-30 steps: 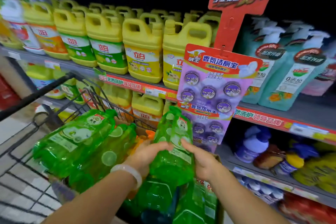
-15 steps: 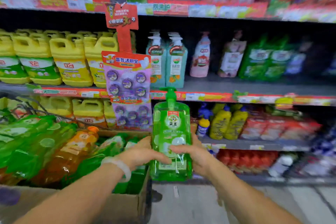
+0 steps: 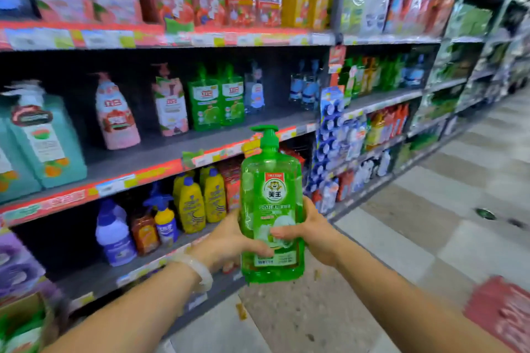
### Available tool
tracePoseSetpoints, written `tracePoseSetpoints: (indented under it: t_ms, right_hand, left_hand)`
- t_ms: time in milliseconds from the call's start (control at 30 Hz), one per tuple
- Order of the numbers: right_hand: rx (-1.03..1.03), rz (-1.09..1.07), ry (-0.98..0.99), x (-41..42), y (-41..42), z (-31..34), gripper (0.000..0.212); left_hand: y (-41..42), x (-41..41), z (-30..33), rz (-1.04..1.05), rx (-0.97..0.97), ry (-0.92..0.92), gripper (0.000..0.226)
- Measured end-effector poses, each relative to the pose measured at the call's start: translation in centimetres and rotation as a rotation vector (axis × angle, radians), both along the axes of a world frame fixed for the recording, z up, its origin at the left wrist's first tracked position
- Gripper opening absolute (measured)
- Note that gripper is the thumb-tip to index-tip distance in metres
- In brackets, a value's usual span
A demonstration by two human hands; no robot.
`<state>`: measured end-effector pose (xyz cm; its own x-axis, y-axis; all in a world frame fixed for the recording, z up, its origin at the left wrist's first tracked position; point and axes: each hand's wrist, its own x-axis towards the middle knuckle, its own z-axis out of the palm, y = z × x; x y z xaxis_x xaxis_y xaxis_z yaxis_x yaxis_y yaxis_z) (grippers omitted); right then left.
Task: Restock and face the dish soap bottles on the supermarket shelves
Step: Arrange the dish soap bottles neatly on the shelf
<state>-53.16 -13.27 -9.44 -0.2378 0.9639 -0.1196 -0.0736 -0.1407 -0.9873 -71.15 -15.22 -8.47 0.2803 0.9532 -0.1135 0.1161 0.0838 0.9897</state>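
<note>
I hold a green pump-top dish soap bottle (image 3: 271, 203) upright in front of me, its label with a tiger logo facing me. My left hand (image 3: 229, 241) grips its lower left side and my right hand (image 3: 311, 232) grips its lower right side, fingers across the label. Behind the bottle is the middle shelf (image 3: 160, 152), which carries two green refill pouches (image 3: 218, 100), pink pump bottles (image 3: 116, 114) and teal pump bottles (image 3: 43, 137).
The lower shelf holds yellow bottles (image 3: 200, 200), a white and blue bottle (image 3: 114, 235) and a spray bottle. A cardboard box (image 3: 20, 321) with green bottles sits at the lower left. The tiled aisle floor (image 3: 430, 223) runs off to the right. A red object (image 3: 502, 315) lies at the lower right.
I have lifted the green bottle out of the box and cart and carried it right along the shelves. The yellow jugs and the hanging card have left the view.
</note>
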Motion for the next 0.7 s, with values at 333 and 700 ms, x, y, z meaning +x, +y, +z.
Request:
tracePoseSetpoints:
  t_ms: [333, 700]
  right_hand:
    - [0.048, -0.247, -0.013, 11.6, 11.1, 0.7, 0.107]
    - [0.07, -0.489, -0.016, 23.4, 21.6, 2.3, 0.103]
  left_hand:
    - [15.5, 11.9, 1.1, -0.328, 0.021, -0.137, 0.065]
    - [31.9, 24.5, 2.3, -0.542, 0.079, -0.048, 0.091]
